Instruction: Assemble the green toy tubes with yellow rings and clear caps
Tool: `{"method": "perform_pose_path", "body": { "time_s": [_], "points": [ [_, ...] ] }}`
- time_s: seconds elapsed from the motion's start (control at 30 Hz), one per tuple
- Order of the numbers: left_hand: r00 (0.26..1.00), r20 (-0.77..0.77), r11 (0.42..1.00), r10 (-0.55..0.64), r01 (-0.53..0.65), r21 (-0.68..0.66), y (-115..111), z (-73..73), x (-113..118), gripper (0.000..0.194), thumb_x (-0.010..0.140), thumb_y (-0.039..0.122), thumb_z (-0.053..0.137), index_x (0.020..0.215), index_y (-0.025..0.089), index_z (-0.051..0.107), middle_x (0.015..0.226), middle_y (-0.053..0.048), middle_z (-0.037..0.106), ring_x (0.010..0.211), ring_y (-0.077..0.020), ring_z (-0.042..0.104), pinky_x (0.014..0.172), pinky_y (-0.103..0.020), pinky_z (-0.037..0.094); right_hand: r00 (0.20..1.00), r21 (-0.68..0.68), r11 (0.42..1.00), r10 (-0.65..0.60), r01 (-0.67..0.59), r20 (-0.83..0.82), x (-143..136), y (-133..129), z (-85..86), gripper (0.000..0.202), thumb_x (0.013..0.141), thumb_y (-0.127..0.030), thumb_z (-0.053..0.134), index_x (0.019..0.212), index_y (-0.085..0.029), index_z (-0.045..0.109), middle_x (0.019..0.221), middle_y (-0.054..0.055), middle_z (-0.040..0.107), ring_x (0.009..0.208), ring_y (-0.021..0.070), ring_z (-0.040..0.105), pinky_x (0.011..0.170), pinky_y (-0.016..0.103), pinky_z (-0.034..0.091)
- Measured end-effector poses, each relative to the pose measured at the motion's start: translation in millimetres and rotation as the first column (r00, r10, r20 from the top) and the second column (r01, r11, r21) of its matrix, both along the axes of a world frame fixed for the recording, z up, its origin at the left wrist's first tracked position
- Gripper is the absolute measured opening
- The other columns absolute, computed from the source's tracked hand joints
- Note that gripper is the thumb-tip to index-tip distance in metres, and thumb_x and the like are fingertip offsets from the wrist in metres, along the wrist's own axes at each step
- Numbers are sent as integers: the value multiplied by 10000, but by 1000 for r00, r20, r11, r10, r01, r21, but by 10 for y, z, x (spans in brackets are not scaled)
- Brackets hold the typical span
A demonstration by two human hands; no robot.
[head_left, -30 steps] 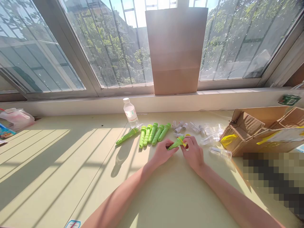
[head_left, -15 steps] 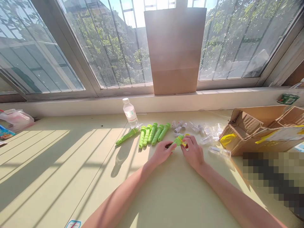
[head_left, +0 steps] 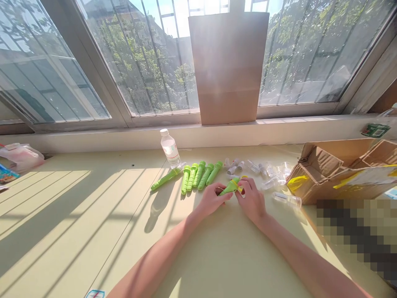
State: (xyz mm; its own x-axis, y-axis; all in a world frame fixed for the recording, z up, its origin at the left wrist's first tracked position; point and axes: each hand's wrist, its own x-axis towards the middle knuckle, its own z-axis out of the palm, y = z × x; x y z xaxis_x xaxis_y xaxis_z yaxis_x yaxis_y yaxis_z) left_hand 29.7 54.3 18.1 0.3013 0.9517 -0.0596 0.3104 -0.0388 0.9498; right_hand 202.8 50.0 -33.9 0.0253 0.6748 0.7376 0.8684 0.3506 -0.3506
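Between my hands is a green tube-shaped piece (head_left: 230,187), tilted, with a yellow part (head_left: 239,188) at its right end. My left hand (head_left: 213,199) grips the green piece from the left, thumb along its near side. The fingers of my right hand (head_left: 252,200) pinch the yellow part. Beyond my left hand several green ribbed tubes (head_left: 199,174) lie side by side, and another green tube (head_left: 166,179) lies slanted to their left. Small clear and white plastic pieces (head_left: 240,165) are scattered behind my right hand.
A water bottle (head_left: 170,149) stands behind the slanted tube. On the right is an open cardboard box (head_left: 335,182), with a clear plastic cup (head_left: 287,200) near it. A brown board (head_left: 229,70) leans against the window. Bags (head_left: 23,156) lie far left.
The green piece has turned slightly in my left hand and more of its length shows. My left thumb has shifted a little to the right and down. My right hand has barely moved.
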Motion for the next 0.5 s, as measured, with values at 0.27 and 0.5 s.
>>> {"method": "perform_pose_path", "body": {
  "time_s": [0.27,0.5],
  "points": [
    [997,-50,990,-65,71,119,5,-6,13,250,882,435,592,886,205,691,794,17,694,664,-126,616,614,-237,450,1000,-12,1000,-6,6,1,18,14,-18,54,888,-193,498,895,-207,550,1056,51,646,580,90,604,449,210,335],
    [978,-206,963,6,50,264,25,-62,45,276,913,420,528,808,211,676,705,31,620,649,-123,510,596,-255,386,1000,-31,999,-7,7,-11,32,19,-13,50,878,-195,498,874,-210,546,1055,50,638,570,87,591,447,211,334]
  ]
}}
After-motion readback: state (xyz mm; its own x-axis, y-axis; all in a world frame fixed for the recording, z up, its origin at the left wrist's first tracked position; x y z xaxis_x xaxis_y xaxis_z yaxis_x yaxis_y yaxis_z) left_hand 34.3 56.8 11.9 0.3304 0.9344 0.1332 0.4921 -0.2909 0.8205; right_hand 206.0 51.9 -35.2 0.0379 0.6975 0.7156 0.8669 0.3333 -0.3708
